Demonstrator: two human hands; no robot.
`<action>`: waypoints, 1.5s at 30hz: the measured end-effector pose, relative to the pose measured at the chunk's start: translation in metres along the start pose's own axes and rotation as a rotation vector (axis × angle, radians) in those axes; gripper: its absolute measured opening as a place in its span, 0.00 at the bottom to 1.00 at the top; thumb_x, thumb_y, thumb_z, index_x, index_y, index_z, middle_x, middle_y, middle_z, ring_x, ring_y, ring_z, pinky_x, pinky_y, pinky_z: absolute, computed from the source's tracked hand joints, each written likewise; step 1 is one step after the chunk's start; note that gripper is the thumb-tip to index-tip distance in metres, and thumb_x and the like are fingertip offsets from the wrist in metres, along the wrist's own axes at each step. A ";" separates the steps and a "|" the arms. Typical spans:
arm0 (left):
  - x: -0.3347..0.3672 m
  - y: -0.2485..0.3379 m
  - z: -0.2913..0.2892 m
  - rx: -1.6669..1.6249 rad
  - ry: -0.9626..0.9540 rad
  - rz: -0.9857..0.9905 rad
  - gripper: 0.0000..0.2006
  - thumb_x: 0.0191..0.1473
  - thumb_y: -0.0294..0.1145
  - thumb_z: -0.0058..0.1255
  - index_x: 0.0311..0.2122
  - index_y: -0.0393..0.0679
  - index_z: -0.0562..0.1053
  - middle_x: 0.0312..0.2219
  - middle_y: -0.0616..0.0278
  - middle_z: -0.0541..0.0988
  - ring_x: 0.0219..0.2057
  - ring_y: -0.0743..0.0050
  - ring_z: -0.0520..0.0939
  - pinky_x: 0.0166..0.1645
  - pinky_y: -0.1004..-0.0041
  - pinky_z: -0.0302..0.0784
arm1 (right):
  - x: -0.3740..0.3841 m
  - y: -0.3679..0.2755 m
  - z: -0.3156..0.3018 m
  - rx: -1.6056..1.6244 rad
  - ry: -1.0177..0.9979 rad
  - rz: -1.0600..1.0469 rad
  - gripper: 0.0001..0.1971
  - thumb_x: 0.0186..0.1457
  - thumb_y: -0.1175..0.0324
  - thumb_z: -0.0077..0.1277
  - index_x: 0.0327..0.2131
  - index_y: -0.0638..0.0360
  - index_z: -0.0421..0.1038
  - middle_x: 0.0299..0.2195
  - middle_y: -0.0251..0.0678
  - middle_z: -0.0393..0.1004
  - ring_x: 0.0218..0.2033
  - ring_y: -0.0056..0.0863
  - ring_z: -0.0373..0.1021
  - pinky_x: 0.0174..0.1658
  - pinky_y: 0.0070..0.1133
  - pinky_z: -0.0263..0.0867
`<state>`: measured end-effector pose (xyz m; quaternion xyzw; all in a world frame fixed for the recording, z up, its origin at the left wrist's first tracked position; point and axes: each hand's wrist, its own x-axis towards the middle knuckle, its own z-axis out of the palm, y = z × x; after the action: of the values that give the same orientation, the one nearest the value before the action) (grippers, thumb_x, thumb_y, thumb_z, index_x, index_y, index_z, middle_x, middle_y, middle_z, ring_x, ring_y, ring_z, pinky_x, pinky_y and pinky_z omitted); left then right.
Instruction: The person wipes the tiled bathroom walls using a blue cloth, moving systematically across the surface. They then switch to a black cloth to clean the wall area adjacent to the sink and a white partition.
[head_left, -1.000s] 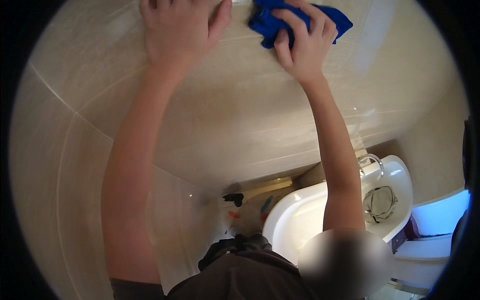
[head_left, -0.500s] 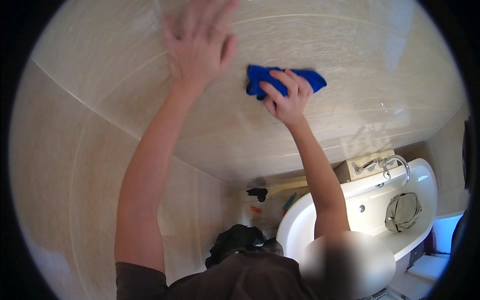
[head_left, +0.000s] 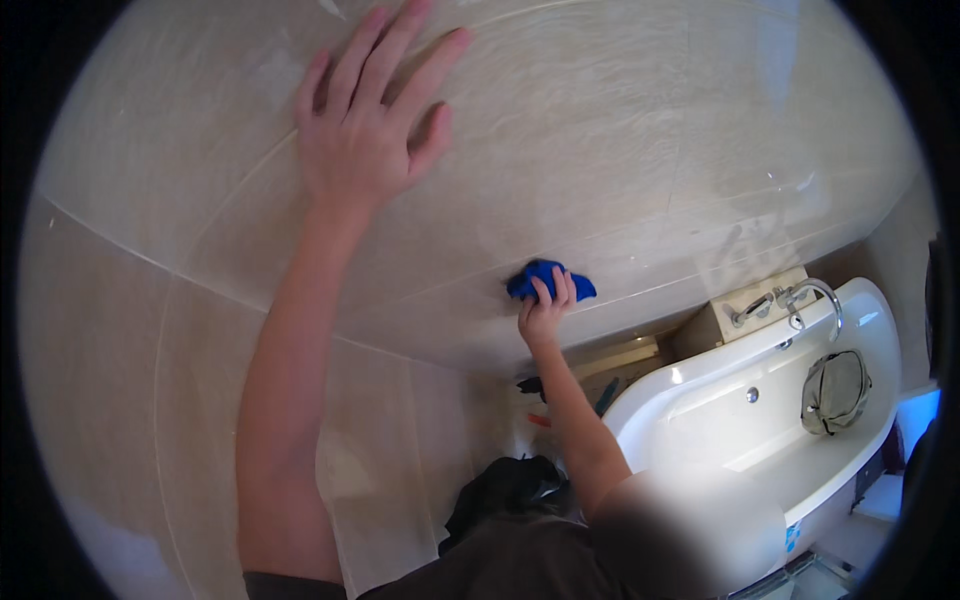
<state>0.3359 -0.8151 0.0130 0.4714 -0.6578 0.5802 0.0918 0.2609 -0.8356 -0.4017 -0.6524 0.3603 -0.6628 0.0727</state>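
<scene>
On glossy tile (head_left: pixel 560 150), right fingers (head_left: pixel 560 287) hold crumpled cloth (head_left: pixel 540 270).

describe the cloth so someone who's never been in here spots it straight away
Find the white bathtub on the right, then look up and left to the beige wall. There, the right hand holds a small bunched cloth against the surface. Its deep blue sets it apart from the wall and the greyish bag-like item in the bathtub.
</scene>
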 end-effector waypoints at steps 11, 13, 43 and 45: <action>-0.009 -0.007 0.014 0.034 0.082 -0.065 0.26 0.49 0.45 0.48 0.57 0.72 0.71 0.62 0.78 0.66 0.61 0.78 0.65 0.62 0.64 0.54 | 0.088 -0.105 0.029 0.317 0.598 1.198 0.23 0.65 0.71 0.35 0.62 0.67 0.49 0.64 0.52 0.49 0.63 0.45 0.49 0.66 0.34 0.42; -0.010 -0.005 0.012 0.016 0.069 -0.084 0.26 0.49 0.45 0.47 0.57 0.72 0.70 0.62 0.79 0.65 0.62 0.79 0.64 0.62 0.64 0.54 | 0.107 -0.099 0.019 0.208 0.555 0.931 0.23 0.65 0.71 0.36 0.61 0.67 0.49 0.64 0.52 0.50 0.63 0.45 0.49 0.66 0.34 0.42; -0.011 0.000 0.021 -0.168 0.132 -0.072 0.14 0.52 0.38 0.48 0.45 0.54 0.70 0.64 0.74 0.62 0.64 0.78 0.62 0.66 0.65 0.52 | 0.314 -0.070 -0.057 -0.072 0.378 -0.278 0.22 0.51 0.75 0.43 0.52 0.60 0.65 0.58 0.50 0.62 0.57 0.46 0.58 0.61 0.36 0.46; -0.012 -0.003 0.018 -0.174 0.122 -0.057 0.15 0.52 0.37 0.49 0.46 0.54 0.69 0.63 0.72 0.63 0.63 0.75 0.63 0.65 0.63 0.54 | 0.352 -0.099 -0.059 0.004 0.362 -0.326 0.22 0.46 0.75 0.48 0.49 0.56 0.68 0.57 0.46 0.64 0.58 0.47 0.58 0.60 0.39 0.47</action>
<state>0.3524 -0.8235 0.0018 0.4439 -0.6851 0.5458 0.1889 0.1955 -0.9402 -0.0530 -0.5724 0.2560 -0.7726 -0.0997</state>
